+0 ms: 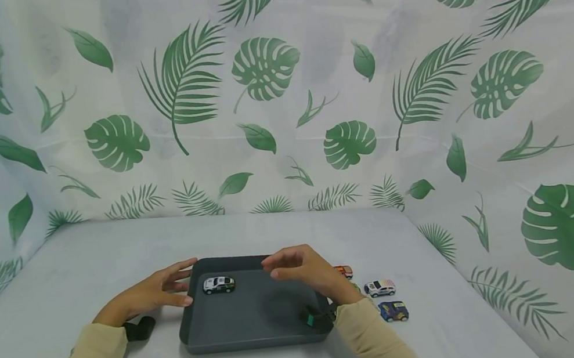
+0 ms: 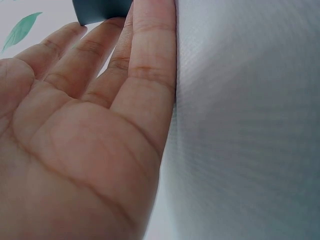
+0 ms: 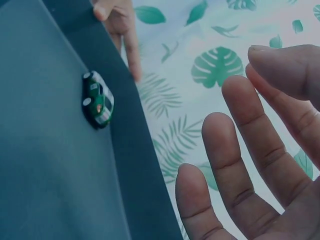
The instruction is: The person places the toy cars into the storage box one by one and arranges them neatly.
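Observation:
A dark grey tray (image 1: 262, 342) lies on the white table, and a white and black toy car (image 1: 219, 285) sits inside at its far left corner. In the right wrist view the same toy car (image 3: 98, 100) shows green on its side. My left hand (image 1: 157, 292) touches the tray's left wall with fingers extended. The left wrist view shows that hand (image 2: 85, 115) with its edge down at the table and fingertips by the tray. Over the right part of the tray hovers my right hand (image 1: 304, 267), its fingers loosely bent and holding nothing.
Right of the tray are a white toy car (image 1: 380, 288), a blue toy car (image 1: 394, 311) and an orange-red toy car (image 1: 344, 271), partly hidden by the right wrist. A green one peeks out beside them. A leaf-patterned curtain (image 1: 285, 161) hangs behind the table.

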A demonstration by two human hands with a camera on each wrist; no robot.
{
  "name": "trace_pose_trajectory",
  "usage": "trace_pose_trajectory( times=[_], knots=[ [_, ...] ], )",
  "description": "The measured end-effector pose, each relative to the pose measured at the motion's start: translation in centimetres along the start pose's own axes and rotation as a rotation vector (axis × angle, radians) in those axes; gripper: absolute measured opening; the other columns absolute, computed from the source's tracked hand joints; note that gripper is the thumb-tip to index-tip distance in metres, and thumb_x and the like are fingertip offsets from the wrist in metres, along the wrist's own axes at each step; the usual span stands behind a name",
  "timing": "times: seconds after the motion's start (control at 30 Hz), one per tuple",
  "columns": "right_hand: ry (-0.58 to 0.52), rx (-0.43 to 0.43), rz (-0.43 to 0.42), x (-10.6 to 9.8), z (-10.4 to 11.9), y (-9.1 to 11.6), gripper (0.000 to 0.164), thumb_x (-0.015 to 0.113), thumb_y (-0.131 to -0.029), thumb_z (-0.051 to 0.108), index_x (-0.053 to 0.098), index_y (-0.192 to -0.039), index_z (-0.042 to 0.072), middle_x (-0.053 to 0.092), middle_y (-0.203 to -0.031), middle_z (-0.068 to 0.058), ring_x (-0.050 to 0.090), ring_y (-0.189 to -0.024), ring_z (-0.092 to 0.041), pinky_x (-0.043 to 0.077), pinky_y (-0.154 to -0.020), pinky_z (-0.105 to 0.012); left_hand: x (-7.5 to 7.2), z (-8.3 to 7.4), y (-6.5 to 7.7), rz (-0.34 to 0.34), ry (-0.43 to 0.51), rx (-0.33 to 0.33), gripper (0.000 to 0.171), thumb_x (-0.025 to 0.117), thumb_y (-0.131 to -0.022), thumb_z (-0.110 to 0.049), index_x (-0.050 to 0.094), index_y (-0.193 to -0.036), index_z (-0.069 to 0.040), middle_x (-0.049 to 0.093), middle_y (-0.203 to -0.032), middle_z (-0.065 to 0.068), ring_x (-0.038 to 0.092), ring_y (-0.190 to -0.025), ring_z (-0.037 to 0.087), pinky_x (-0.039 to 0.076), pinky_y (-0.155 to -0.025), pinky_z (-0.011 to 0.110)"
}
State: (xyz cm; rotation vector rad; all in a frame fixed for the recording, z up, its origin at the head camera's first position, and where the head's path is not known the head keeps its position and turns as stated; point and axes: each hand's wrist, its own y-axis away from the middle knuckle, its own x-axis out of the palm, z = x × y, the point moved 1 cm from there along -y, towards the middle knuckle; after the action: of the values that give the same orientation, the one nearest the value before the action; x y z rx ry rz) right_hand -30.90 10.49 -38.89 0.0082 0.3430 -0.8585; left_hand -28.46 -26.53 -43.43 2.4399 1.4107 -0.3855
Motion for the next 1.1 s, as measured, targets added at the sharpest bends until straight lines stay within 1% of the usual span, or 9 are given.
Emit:
trace_pose_trajectory(
  times=[0.23, 0.33, 0.5, 0.57, 0.67, 0.83, 1.0, 1.1],
  knots=[
    [0.038, 0.010, -0.032, -0.6, 0.1, 1.1, 0.041, 0.075, -0.101, 0.013, 0.069, -0.133, -0.012, 0.074, -0.130, -0.023, 0.066, -0.125, -0.051, 0.057, -0.102, -0.037, 0.1, 0.0, -0.1, -0.004, -0.001, -0.004, 0.105, 0.084, -0.096, -0.023, 0.015, -0.172, 0.000, 0.022, -0.169, 0.042, 0.036, -0.149, 0.064, 0.038, -0.114, 0.076],
    [0.046, 0.015, -0.041, -0.9, 0.1, 1.5, 0.038, 0.075, -0.101, 0.012, 0.071, -0.132, -0.009, 0.074, -0.131, -0.024, 0.067, -0.125, -0.048, 0.057, -0.102, -0.036, 0.1, 0.1, -0.1, -0.004, 0.003, -0.005, 0.105, 0.084, -0.096, -0.022, 0.015, -0.172, 0.000, 0.021, -0.169, 0.042, 0.036, -0.149, 0.064, 0.039, -0.114, 0.075],
    [0.037, 0.016, -0.048, -1.4, 0.1, 2.1, 0.035, 0.074, -0.102, 0.009, 0.072, -0.132, -0.008, 0.070, -0.132, -0.032, 0.064, -0.128, -0.053, 0.057, -0.103, -0.037, 0.1, 0.1, -0.1, -0.004, 0.000, -0.008, 0.105, 0.084, -0.096, -0.023, 0.016, -0.172, -0.001, 0.022, -0.169, 0.042, 0.036, -0.149, 0.064, 0.039, -0.114, 0.075],
    [0.035, 0.019, -0.054, -1.7, 0.0, 2.3, 0.036, 0.074, -0.102, 0.009, 0.070, -0.132, -0.010, 0.070, -0.133, -0.032, 0.062, -0.129, -0.056, 0.057, -0.103, -0.037, 0.1, 0.1, -0.2, -0.005, -0.003, -0.009, 0.105, 0.084, -0.096, -0.024, 0.016, -0.172, -0.001, 0.023, -0.169, 0.042, 0.037, -0.149, 0.064, 0.039, -0.114, 0.075],
    [0.044, 0.028, -0.062, -2.1, -0.2, 2.6, 0.036, 0.073, -0.103, 0.009, 0.070, -0.133, -0.010, 0.069, -0.133, -0.032, 0.062, -0.130, -0.056, 0.056, -0.104, -0.036, 0.1, 0.0, -0.2, -0.005, -0.004, -0.009, 0.105, 0.084, -0.096, -0.024, 0.015, -0.172, -0.001, 0.023, -0.169, 0.041, 0.037, -0.149, 0.064, 0.039, -0.114, 0.075],
    [0.071, 0.047, -0.075, -2.9, -0.5, 3.3, 0.034, 0.071, -0.104, 0.009, 0.071, -0.133, -0.008, 0.069, -0.135, -0.032, 0.061, -0.131, -0.055, 0.055, -0.103, -0.036, 0.1, 0.0, -0.1, -0.007, -0.008, -0.006, 0.105, 0.084, -0.096, -0.024, 0.015, -0.172, -0.001, 0.022, -0.169, 0.042, 0.036, -0.149, 0.064, 0.039, -0.114, 0.075],
    [0.089, 0.042, -0.076, -3.4, -0.6, 3.8, 0.038, 0.072, -0.104, 0.012, 0.069, -0.134, -0.011, 0.067, -0.136, -0.034, 0.061, -0.131, -0.055, 0.054, -0.101, -0.034, 0.1, 0.0, -0.1, -0.006, -0.006, -0.009, 0.106, 0.084, -0.096, -0.025, 0.015, -0.172, -0.001, 0.022, -0.169, 0.041, 0.035, -0.149, 0.064, 0.039, -0.114, 0.075],
    [0.098, 0.043, -0.078, -3.8, -0.6, 4.1, 0.039, 0.073, -0.104, 0.015, 0.070, -0.134, -0.009, 0.067, -0.137, -0.033, 0.062, -0.130, -0.052, 0.055, -0.100, -0.033, 0.0, 0.1, 0.0, -0.001, -0.003, -0.005, 0.106, 0.083, -0.096, -0.025, 0.014, -0.172, -0.001, 0.022, -0.169, 0.041, 0.035, -0.149, 0.064, 0.039, -0.114, 0.075]
  ],
)
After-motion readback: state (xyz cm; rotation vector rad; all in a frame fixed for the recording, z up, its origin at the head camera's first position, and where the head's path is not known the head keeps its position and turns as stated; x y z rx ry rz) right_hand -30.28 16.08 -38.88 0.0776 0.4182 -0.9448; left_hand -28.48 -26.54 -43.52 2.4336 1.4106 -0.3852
